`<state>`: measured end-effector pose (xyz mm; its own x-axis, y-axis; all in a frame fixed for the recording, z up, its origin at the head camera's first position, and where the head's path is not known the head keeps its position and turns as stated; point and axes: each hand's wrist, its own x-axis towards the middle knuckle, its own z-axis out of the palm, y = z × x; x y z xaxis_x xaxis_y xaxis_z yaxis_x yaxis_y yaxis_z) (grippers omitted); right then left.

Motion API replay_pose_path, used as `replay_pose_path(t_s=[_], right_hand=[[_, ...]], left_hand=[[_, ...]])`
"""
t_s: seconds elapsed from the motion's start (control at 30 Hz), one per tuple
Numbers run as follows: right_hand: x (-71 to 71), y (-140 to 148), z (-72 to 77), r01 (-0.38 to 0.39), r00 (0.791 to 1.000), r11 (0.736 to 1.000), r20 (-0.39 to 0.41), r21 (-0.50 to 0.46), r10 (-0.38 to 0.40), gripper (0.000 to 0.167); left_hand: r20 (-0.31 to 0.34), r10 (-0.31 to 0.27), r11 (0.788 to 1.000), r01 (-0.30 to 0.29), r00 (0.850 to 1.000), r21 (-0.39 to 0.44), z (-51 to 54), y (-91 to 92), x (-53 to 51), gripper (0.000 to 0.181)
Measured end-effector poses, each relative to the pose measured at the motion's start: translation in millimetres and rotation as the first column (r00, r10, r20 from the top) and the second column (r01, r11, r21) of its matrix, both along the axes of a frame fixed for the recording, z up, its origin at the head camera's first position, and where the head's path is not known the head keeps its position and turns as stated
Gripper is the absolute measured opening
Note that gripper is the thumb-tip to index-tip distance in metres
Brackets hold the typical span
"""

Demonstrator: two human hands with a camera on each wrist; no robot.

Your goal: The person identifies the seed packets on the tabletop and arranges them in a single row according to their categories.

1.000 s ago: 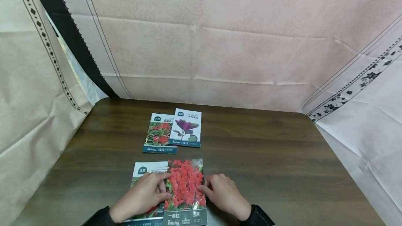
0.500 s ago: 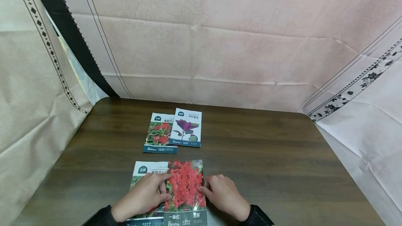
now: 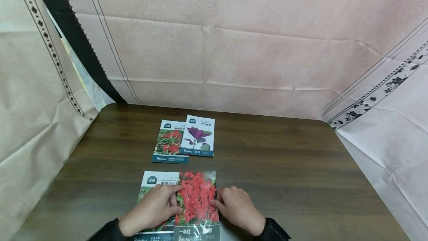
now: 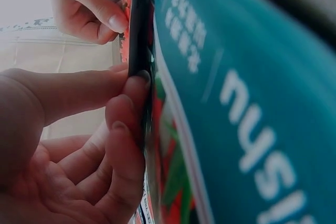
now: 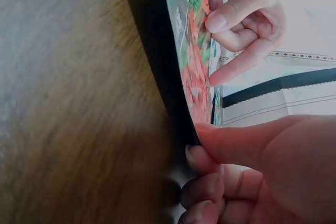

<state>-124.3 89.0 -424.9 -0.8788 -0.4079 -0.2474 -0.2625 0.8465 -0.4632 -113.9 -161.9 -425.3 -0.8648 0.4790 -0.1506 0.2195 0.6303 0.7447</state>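
A glossy seed packet (image 3: 198, 196) with massed red flowers and a grey-green bottom band is held near the table's front edge. My left hand (image 3: 153, 207) pinches its left edge between thumb and fingers. On the opposite edge, my right hand (image 3: 239, 211) pinches with thumb on top and fingers underneath, as the right wrist view shows. The red-flower packet overlaps a second seed packet (image 3: 164, 178), with a white top and teal band (image 4: 231, 93). That one lies to its left, partly hidden under my left hand.
Farther back on the brown wooden table (image 3: 301, 174) lie two more packets. One with a purple plant (image 3: 198, 137) overlaps one with red flowers (image 3: 169, 140). Pale patterned cloth (image 3: 234, 55) hangs behind and on both sides.
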Motion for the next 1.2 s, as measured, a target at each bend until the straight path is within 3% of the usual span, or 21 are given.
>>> replay_pose_path(t_s=[0.23, 0.53, 1.2], right_hand=[[0.0, -1.8, 1.5, -0.063, 0.995, 0.992, -0.067, 0.107, 0.071, 0.046], [-2.5, -4.1, 2.5, -0.064, 0.997, 0.986, -0.042, 0.154, 0.071, 0.04], [-3.1, -4.6, 3.9, -0.084, 0.995, 0.987, -0.049, 0.136, 0.092, 0.038]], left_hand=[[0.001, -0.007, 1.0, 0.007, 1.0, 0.004, 0.4, 0.8, 0.1, 0.058], [0.034, -0.009, 1.0, 0.009, 0.999, 0.008, 0.9, 1.1, -1.0, 0.058], [0.017, -0.007, 1.0, 0.007, 1.0, -0.008, -0.9, 1.8, -0.9, 0.066]])
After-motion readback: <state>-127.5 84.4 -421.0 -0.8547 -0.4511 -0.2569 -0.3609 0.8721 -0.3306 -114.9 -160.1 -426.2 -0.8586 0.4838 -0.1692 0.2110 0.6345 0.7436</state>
